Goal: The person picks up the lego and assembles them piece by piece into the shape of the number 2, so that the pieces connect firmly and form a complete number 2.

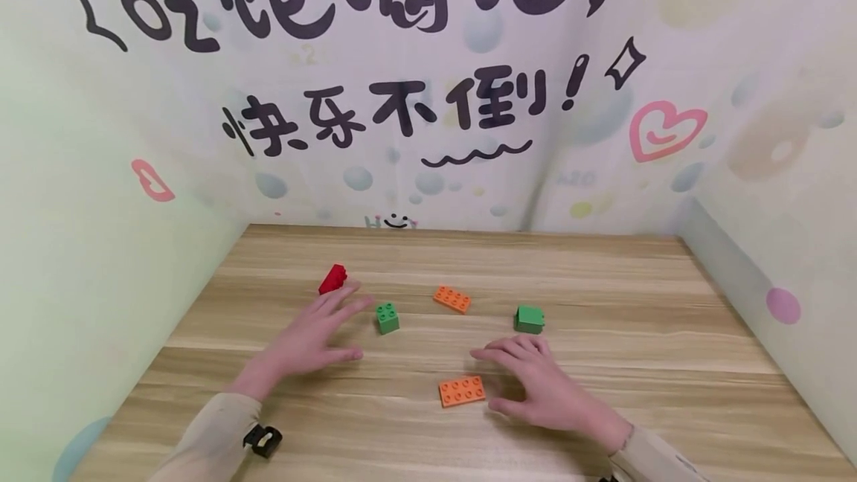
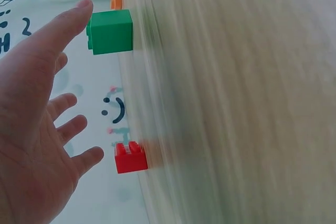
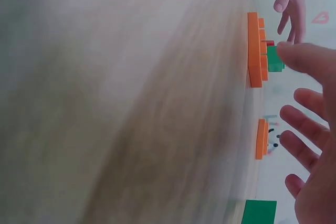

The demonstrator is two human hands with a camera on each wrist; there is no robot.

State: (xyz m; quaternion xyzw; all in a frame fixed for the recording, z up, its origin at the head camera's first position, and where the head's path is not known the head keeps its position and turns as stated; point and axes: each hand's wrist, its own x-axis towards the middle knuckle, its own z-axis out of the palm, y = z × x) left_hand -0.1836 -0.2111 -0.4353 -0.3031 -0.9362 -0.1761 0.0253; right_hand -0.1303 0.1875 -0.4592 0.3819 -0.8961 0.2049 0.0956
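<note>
My left hand point(image 1: 309, 337) hovers over the table's left side with fingers spread and holds nothing. Just beyond its fingertips lies a red building brick point(image 1: 333, 279), and right of them stands a green brick point(image 1: 387, 317), studs up. In the left wrist view, the green brick point(image 2: 112, 32) appears by the thumb and the red brick point(image 2: 130, 158) by the little finger. My right hand point(image 1: 535, 385) is spread and holds nothing. Left of it lies a flat orange brick point(image 1: 462, 391); ahead of its fingertips, another green brick point(image 1: 530, 319) rests on its side.
A second flat orange brick point(image 1: 452, 300) lies farther back, between the two green bricks. The wood-grain table point(image 1: 375, 437) is bordered by a printed back wall point(image 1: 402, 192) and side walls. A black strap piece point(image 1: 263, 439) is on the left sleeve.
</note>
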